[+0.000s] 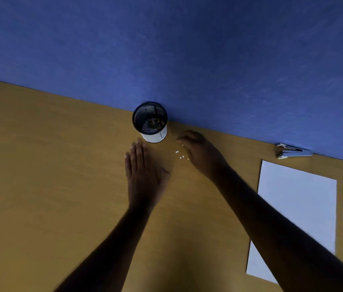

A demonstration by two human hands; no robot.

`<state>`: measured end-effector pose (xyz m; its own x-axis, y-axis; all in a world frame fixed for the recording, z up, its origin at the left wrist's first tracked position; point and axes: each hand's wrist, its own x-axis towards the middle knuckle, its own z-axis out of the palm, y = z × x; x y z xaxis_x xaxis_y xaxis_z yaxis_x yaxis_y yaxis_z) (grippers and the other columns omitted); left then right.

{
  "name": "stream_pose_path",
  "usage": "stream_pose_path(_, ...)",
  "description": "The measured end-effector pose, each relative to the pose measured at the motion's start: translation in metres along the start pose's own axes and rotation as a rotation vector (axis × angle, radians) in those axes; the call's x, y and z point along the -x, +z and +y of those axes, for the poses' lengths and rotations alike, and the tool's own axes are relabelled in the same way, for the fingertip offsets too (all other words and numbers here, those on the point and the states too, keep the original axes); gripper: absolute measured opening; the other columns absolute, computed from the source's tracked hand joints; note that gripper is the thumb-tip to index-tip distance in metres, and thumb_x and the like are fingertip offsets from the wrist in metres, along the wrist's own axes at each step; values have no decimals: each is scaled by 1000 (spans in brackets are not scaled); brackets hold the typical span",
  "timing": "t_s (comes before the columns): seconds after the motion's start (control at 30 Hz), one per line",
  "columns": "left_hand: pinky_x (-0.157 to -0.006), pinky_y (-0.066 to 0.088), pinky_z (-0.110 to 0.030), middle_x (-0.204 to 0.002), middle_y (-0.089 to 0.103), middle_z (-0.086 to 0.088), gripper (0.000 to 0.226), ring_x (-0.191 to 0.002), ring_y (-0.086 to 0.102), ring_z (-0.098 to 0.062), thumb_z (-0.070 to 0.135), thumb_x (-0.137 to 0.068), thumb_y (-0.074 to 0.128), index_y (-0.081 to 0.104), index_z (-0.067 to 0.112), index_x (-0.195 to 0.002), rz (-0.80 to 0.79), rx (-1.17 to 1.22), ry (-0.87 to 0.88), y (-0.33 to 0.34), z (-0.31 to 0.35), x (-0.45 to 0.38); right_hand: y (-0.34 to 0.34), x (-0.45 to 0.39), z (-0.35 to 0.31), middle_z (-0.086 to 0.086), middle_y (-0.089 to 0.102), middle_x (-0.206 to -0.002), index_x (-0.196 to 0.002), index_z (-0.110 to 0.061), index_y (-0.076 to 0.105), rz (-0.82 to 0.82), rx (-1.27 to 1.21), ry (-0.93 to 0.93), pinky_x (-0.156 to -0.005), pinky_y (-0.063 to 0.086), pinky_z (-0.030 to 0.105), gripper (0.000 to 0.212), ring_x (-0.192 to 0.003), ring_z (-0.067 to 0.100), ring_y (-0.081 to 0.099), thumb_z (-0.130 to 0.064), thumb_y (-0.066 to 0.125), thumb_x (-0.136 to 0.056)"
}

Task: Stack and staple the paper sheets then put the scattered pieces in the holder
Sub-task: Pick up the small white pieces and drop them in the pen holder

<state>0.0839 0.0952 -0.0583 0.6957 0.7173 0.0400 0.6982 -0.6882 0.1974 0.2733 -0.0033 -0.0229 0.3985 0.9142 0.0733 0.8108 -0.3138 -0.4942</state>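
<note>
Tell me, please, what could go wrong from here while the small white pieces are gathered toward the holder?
The white pieces are tiny and lie loose between the left hand and right hand; a hasty sweep could probably scatter them across the table. The right hand's fingers curl close to the mesh holder, so a bump might tip it. Some pieces may hide under the right hand.

There is one view only, from the person's head. It looks forward and steeply down on the desk [40,165], close, with the blue wall [166,49] filling the upper half.
</note>
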Motion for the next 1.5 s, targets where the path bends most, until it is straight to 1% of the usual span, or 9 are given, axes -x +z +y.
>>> stream_pose_path(0.13,-134,12,-53,-175,22,-19,90,-165,15,-34,50,-94,42,24,-3,-164,-14,0,3,-1,0,0,2,12,3,12,61,-137,-133,-4,64,-72,41,-104,-98,54,33,47,-124,25,59,-10,40,-93)
stream_pose_path(0.3,-134,12,-53,-174,22,-19,89,-164,17,-35,47,-92,43,27,-3,-163,-2,9,-1,-1,0,1,-3,37,18,10,60,-139,-136,-6,63,-118,75,-188,-99,52,31,47,-127,22,57,1,57,-90)
stream_pose_path(0.43,-135,12,-53,-174,23,-19,88,-164,18,-35,47,-92,43,26,-3,-163,6,17,-1,0,-1,0,-15,60,29,10,60,-140,-138,-9,62,-143,84,-192,-102,49,30,51,-127,23,59,-11,34,-96)
stream_pose_path(0.57,-134,13,-54,-173,25,-21,88,-163,20,-36,48,-93,43,27,-4,-163,14,11,10,1,-1,0,-20,72,40,8,56,-146,-141,-13,58,-82,83,-32,-110,48,34,46,-132,23,56,-2,54,-97)
stream_pose_path(0.67,-134,14,-54,-174,24,-21,89,-164,19,-36,49,-94,43,25,-4,-163,16,6,12,3,-1,0,-20,70,44,11,59,-141,-137,-7,62,-20,79,67,-110,40,27,45,-127,26,59,2,65,-93)
stream_pose_path(0.87,-134,13,-54,-175,20,-19,89,-165,16,-34,48,-95,42,22,-2,-165,11,-5,6,3,-1,1,-13,67,13,5,63,-122,-120,-10,68,3,43,20,-92,49,22,24,-107,17,60,-13,64,-97)
stream_pose_path(1.03,-134,14,-54,-175,22,-19,89,-165,16,-34,51,-96,41,23,-3,-164,8,-3,12,3,-2,2,-3,68,8,2,64,-116,-113,-12,72,46,17,65,-88,56,30,19,-105,20,60,-15,69,-95)
stream_pose_path(1.33,-134,14,-54,-175,21,-20,90,-165,16,-34,52,-95,39,23,-3,-164,4,2,15,3,-1,1,0,71,19,6,64,-119,-124,-18,69,2,128,34,-87,55,33,37,-109,25,59,-9,73,-88)
stream_pose_path(1.5,-134,14,-55,-174,23,-20,88,-164,18,-35,51,-96,39,24,-3,-164,19,13,16,3,-1,2,1,69,18,10,66,-117,-123,-11,65,41,165,-13,-85,57,34,26,-105,25,62,-13,67,-97)
